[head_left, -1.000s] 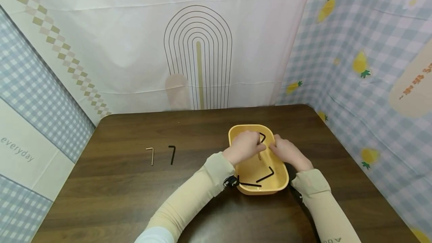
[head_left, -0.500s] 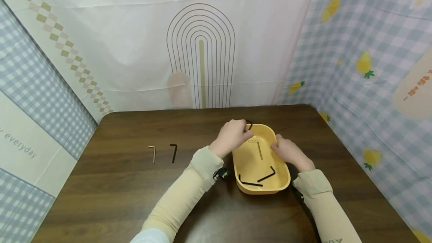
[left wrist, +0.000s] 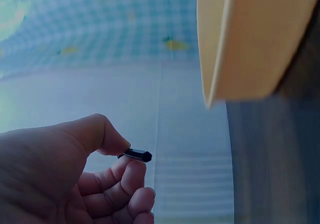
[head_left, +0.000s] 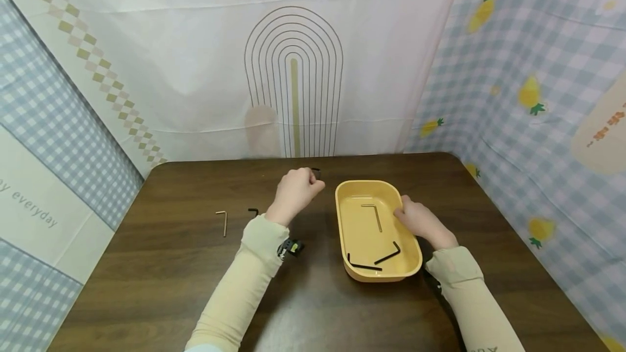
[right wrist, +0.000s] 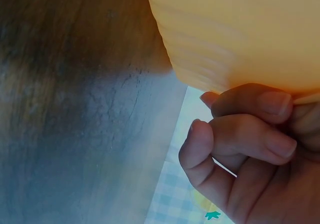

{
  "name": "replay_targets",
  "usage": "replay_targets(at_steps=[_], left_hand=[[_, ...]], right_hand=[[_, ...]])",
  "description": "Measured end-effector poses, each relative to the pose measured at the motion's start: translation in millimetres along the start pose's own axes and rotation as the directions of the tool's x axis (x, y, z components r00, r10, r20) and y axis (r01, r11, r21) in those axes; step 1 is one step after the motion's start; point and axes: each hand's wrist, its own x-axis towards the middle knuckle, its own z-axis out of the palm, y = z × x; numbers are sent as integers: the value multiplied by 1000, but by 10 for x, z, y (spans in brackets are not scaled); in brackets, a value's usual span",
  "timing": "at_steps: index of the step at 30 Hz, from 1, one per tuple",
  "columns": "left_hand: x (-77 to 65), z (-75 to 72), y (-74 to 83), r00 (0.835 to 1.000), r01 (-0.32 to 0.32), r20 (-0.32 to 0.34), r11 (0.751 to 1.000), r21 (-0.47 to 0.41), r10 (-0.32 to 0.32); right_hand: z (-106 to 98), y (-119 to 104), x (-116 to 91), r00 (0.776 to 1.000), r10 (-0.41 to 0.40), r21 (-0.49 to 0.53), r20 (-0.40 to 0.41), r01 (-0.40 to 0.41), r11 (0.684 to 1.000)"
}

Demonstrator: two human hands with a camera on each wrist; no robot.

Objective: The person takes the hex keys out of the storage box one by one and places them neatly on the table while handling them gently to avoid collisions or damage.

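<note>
My left hand (head_left: 295, 192) is over the table left of the yellow tray, pinching a black hex key (left wrist: 137, 155) between thumb and index finger. In the left wrist view the key's six-sided end points out past the fingertips; most of the key is hidden by the hand. My right hand (head_left: 423, 222) grips the right rim of the yellow tray (head_left: 344, 240), thumb over the inner side and fingers curled beneath the edge. Inside the tray lie a brass-coloured hex key (head_left: 376, 217) and two black hex keys, one (head_left: 388, 254) near the front right, the other (head_left: 364, 267) along the front wall.
On the table's left side lie a brass-coloured hex key (head_left: 225, 224) and a black hex key (head_left: 252, 210), the latter partly covered by the left forearm. The dark wooden table (head_left: 161, 265) meets patterned cloth hangings (head_left: 205, 69) at the back and sides.
My left hand has lifted the black hex key out of the tray and carried it left across the rim, over the table. My right hand keeps its grip on the tray.
</note>
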Motion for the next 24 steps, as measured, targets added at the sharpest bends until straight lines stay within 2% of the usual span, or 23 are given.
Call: replay_targets(at_steps=[6,11,17,24], left_hand=[[-88,-172,-272,993,107,-47,994,-12,-107],[-148,-244,-435,986,156,-63,988,-10,-156],[-211,-284,-515,980,190,-63,982,9,-190],[-275,-240,-559,976,213,-55,976,44,-210]], right_hand=[[6,10,-1,1000,-6,-5,-1,6,1000],[1,6,3,1000,0,-3,2,0,1000],[-3,2,7,1000,8,10,14,-8,1000],[3,24,12,1000,3,7,10,-3,1000]])
